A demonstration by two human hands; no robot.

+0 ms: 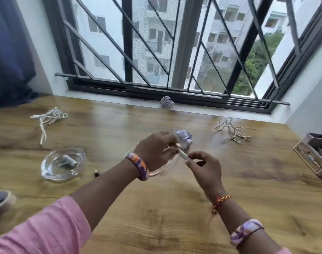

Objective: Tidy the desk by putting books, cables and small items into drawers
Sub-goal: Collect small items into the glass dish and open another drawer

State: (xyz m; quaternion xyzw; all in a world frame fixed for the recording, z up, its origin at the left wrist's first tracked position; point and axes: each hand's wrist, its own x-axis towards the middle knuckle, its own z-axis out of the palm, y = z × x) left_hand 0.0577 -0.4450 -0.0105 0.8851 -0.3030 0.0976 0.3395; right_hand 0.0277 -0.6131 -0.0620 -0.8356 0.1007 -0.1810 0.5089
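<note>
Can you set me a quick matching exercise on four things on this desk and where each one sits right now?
Things:
1. clear glass dish
2. crumpled pale purple paper ball
3. thin pale pink cable
4. tangled beige cable

Places:
A. on the white sill against the window frame
B. held between both hands, above the desk's middle
C. on the left part of the desk, holding a small grey item
D. loose on the right part of the desk, toward the window

Pairs: 1-C, 2-A, 3-B, 4-D
</note>
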